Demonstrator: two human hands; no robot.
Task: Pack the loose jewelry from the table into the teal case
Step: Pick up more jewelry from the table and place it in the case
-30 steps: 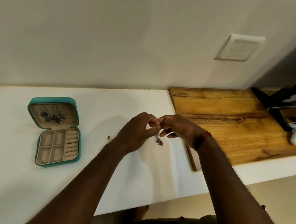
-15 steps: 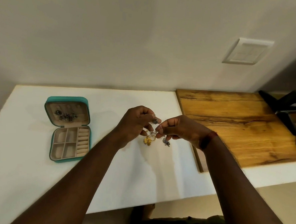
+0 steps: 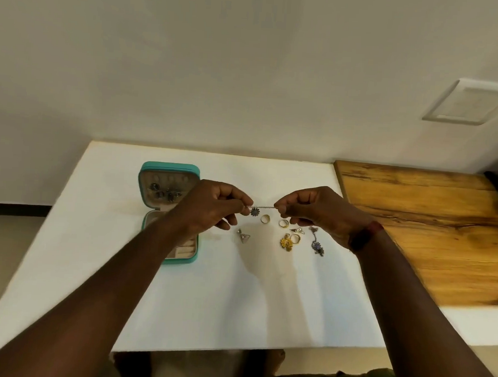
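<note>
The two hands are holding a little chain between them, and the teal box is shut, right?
Not quite. The teal case is open, with jewelry showing inside, as the head view shows. The rest holds: the left hand and the right hand pinch a little chain between them.

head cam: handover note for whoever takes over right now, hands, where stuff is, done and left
Left hand and right hand each pinch one end of a thin chain carrying a blue flower pendant, stretched between them.
Teal case lies open on the white table, left of the hands; a few dark pieces sit in its lid.
Left to pack: the chain, a gold ring, a second gold ring, a triangular pendant, a gold flower piece, a blue-stone drop piece, all loose on the table.
</note>
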